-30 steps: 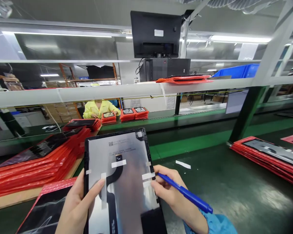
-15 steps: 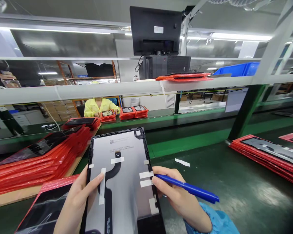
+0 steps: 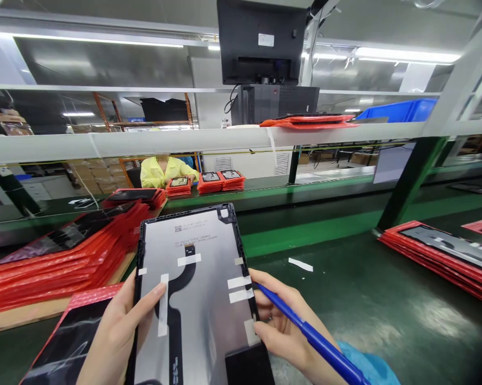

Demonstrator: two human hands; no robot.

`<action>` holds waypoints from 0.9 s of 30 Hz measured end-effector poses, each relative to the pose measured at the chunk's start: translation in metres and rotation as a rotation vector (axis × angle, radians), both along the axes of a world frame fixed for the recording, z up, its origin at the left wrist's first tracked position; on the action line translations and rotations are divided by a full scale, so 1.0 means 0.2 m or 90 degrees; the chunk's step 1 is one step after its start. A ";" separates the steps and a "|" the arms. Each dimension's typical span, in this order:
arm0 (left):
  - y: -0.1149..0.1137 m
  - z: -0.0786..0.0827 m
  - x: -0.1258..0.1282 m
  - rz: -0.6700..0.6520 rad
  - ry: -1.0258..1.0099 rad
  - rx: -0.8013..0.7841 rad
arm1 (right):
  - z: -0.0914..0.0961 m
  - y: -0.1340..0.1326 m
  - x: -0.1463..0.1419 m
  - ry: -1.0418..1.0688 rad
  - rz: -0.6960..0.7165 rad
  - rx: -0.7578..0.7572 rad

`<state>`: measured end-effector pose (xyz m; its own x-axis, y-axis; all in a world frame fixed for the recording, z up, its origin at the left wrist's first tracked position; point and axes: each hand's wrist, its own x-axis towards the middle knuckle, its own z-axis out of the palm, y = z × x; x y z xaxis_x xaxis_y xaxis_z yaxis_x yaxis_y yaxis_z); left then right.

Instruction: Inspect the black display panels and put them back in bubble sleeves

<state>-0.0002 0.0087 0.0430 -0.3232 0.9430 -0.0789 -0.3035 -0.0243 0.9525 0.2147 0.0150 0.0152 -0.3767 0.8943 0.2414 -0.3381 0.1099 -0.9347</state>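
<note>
I hold a tablet display panel (image 3: 203,299) back side up, its grey metal back crossed by a black flex cable and several white tape strips. My left hand (image 3: 116,331) grips its left edge, thumb resting on the back beside a tape strip. My right hand (image 3: 281,326) holds the panel's right edge and carries a blue pen (image 3: 313,339) between its fingers, tip pointing at the panel's edge. The pen's far end runs toward my blue sleeve (image 3: 365,369).
Stacks of red-bagged panels (image 3: 60,262) lie on the left, another stack (image 3: 445,256) on the right of the green bench (image 3: 369,305). A white strip (image 3: 300,264) lies on the bench. A person in yellow (image 3: 164,171) works across the line. A monitor (image 3: 261,40) hangs overhead.
The panel has tilted slightly toward me and shifted left. My right hand slid down its right edge, and the pen swung from nearly level to pointing down-right.
</note>
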 end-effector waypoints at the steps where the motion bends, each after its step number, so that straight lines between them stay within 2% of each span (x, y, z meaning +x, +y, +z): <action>1: 0.00 0.00 0.00 0.007 0.001 -0.005 | 0.00 0.01 -0.01 -0.016 -0.006 0.004; 5: -0.01 -0.01 0.01 0.025 0.001 -0.006 | -0.01 0.01 -0.02 -0.065 -0.047 0.018; 11: 0.00 -0.02 0.00 0.027 0.006 -0.001 | -0.03 -0.04 0.00 -0.051 -0.141 0.014; 13: 0.00 -0.02 -0.01 0.028 0.003 0.002 | -0.04 -0.04 0.01 -0.020 -0.111 0.014; 18: 0.00 0.00 0.01 0.015 0.000 0.046 | -0.05 -0.02 0.03 0.096 0.049 0.063; 22: 0.01 0.01 0.01 0.008 -0.001 0.061 | -0.06 -0.03 0.03 0.084 0.029 0.049; 27: 0.03 -0.02 0.01 0.024 0.011 0.099 | -0.06 -0.03 0.00 0.041 -0.010 0.040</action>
<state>0.0012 0.0140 0.0390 -0.3588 0.9306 0.0721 -0.2838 -0.1823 0.9414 0.2144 0.0084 0.0024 -0.3454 0.8821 0.3203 -0.3945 0.1732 -0.9024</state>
